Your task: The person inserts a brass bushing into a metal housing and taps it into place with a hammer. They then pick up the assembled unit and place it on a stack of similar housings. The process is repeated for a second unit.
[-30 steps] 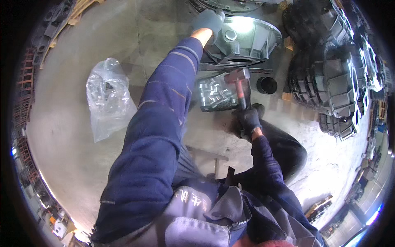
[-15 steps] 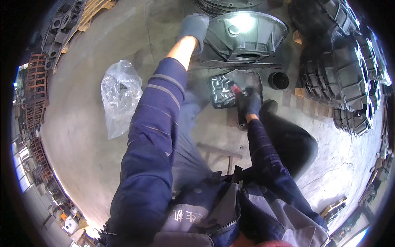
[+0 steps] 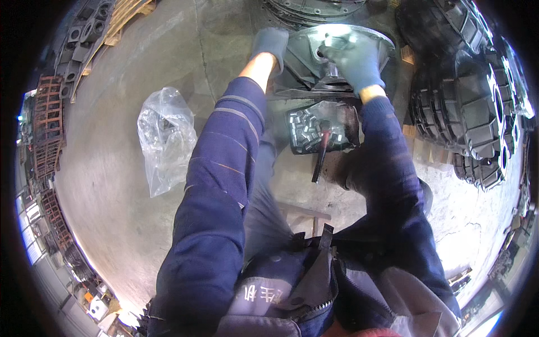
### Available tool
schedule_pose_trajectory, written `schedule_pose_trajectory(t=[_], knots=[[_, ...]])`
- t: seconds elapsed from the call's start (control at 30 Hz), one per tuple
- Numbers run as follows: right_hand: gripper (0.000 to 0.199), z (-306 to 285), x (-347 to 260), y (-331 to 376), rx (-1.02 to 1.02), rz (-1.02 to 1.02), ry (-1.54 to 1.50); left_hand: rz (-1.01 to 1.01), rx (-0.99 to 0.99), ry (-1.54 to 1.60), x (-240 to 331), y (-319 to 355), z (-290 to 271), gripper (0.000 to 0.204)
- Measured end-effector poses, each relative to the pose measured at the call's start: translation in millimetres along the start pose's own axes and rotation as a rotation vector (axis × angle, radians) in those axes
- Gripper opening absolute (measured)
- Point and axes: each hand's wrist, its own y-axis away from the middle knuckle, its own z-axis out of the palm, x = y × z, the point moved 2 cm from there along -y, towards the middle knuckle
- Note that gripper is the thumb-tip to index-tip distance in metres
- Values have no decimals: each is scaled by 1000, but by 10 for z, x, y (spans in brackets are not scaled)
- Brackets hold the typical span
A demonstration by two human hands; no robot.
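A grey ribbed metal housing stands on the floor ahead of me. My left hand, in a grey glove, is closed at its left edge; the fingertips are mostly hidden. Across the housing's front lies my right hand, gloved too, slightly blurred, its fingers stretched leftward beside a round hole. Just below sits a dark tray lined with clear plastic, holding several short silvery metal sleeves. A hammer with a reddish head rests over the tray's near edge, touched by neither hand.
A crumpled clear plastic bag lies on the floor to the left. Stacked dark housings stand at the right, and another round casting lies at the far side. Wooden pallets and castings line the far left. A small wooden stool edge shows near my legs.
My right hand has let go of the hammer, leaving it on the tray, and has moved up onto the housing. The housing has shifted slightly; my left hand stays at its left edge.
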Motion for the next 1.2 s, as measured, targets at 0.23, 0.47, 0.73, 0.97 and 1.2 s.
schedule_pose_trajectory(t=[0.23,0.47,0.73,0.97,1.2], knots=[[37,770,1032,1224,188,424,-500,-418,-14,638,-31,-120,306,49],[51,1268,1412,1501,-38,632,-287,-637,-128,969,-73,-232,608,77],[51,1108,868,1020,-20,636,-1267,-421,-5,781,-50,-401,672,75],[43,1017,750,888,125,558,-1670,-484,58,517,542,-558,-220,70],[67,997,751,862,153,935,-2304,151,464,626,1181,-697,-1008,65]])
